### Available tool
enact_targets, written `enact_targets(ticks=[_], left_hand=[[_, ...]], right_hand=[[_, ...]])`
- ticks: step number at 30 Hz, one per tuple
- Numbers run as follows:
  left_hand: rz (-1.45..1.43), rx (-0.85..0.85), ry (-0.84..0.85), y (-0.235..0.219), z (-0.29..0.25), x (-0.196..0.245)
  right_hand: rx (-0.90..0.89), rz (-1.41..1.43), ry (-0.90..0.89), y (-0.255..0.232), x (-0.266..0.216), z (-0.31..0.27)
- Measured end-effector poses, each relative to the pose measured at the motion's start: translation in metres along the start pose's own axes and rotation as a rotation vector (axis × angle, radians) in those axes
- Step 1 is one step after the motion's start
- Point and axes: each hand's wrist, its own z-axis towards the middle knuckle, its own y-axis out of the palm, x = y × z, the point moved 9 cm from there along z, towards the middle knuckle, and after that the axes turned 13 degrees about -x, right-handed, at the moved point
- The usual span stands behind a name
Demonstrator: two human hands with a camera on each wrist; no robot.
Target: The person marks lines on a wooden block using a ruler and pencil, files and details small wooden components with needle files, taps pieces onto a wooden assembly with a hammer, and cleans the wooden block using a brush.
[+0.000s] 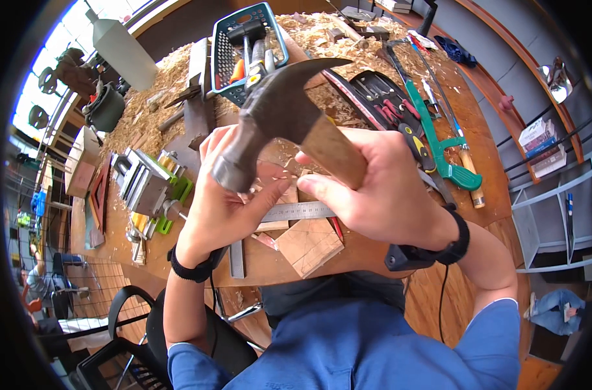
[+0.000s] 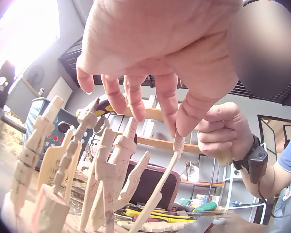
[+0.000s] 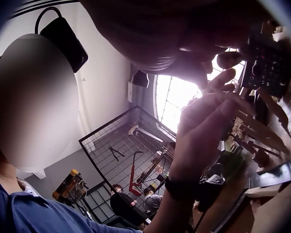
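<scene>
My right hand [image 1: 396, 188] grips the wooden handle [image 1: 338, 153] of a claw hammer, whose dark steel head [image 1: 279, 101] is raised high in front of my left hand. My left hand [image 1: 221, 211] hangs over the table; in the left wrist view its thumb and forefinger pinch the top of a slender carved wooden stick [image 2: 160, 194]. Several other carved wooden pieces [image 2: 114, 170] stand upright beside that stick under the fingers. A steel ruler [image 1: 302, 211] and a flat wooden block [image 1: 311, 247] with pencil lines lie below the hands. The hammer hides part of the carved pieces in the head view.
A vise [image 1: 150, 182] sits at the left. Behind the hands stands a teal basket [image 1: 221, 49] of tools amid wood shavings [image 1: 143, 114]. An open tool case [image 1: 374, 91] and a green-handled saw [image 1: 461, 174] lie at the right. A black chair [image 1: 201, 331] stands near my left side.
</scene>
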Motion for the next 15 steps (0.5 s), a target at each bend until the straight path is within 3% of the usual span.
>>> enact_targets(ticks=[4,10,12,15], left_hand=[[0.126,0.010,0.037,0.001,-0.008,0.001],[-0.024,0.017,-0.116,0.009,-0.013,-0.028],[0.022,0.015,-0.107,0.008,-0.013,-0.027],[0.108,0.015,-0.059,0.005,-0.011,-0.019]], right_hand=[[-0.087,0.097,0.071,0.018,0.020,0.013],[-0.086,0.153,0.055,0.027,0.033,0.017],[-0.190,0.027,0.045,0.034,0.032,0.018],[-0.185,0.092,0.090,0.039,0.041,0.017]])
